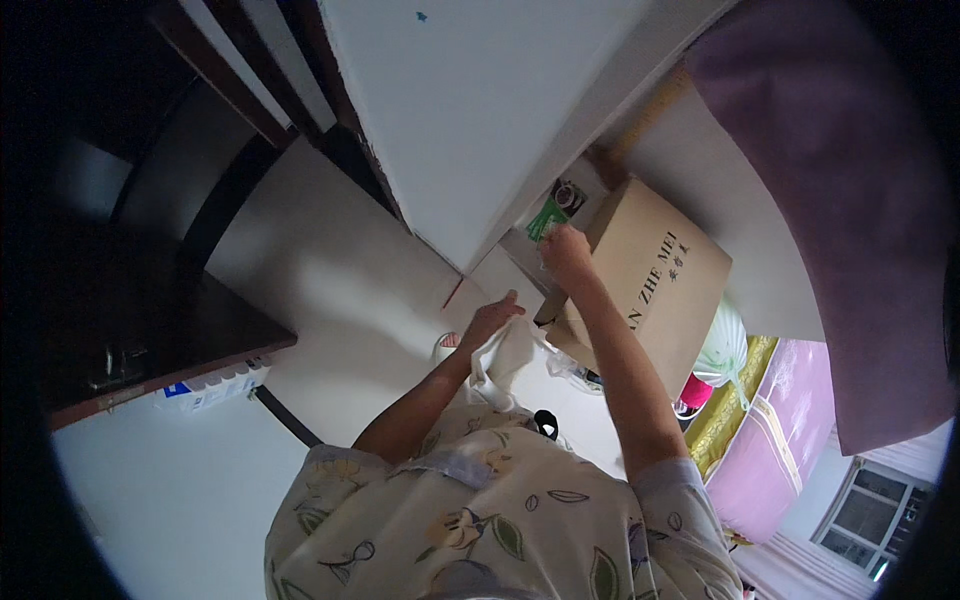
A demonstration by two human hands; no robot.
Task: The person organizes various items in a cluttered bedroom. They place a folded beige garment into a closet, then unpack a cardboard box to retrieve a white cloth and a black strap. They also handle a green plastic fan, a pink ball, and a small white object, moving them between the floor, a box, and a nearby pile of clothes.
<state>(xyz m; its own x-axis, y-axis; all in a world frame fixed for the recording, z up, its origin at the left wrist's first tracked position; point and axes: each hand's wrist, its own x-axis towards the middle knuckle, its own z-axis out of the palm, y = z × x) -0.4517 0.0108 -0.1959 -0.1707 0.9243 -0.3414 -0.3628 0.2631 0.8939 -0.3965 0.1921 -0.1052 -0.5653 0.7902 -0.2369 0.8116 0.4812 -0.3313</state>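
Observation:
My left hand grips a white cloth, which hangs down in front of my patterned shirt. Farther forward, my right hand is closed at the lower edge of a green packet. A dark item with a round pale mark lies just beyond that packet. Right beside my right forearm stands a large brown cardboard box with printed lettering. My right fingertips are hidden under the hand.
A white wall corner juts out ahead. To the left is a dark wooden furniture piece, with a plastic-wrapped pack by it. A tied plastic bag and a pink mattress are on the right. A purple panel curves at far right.

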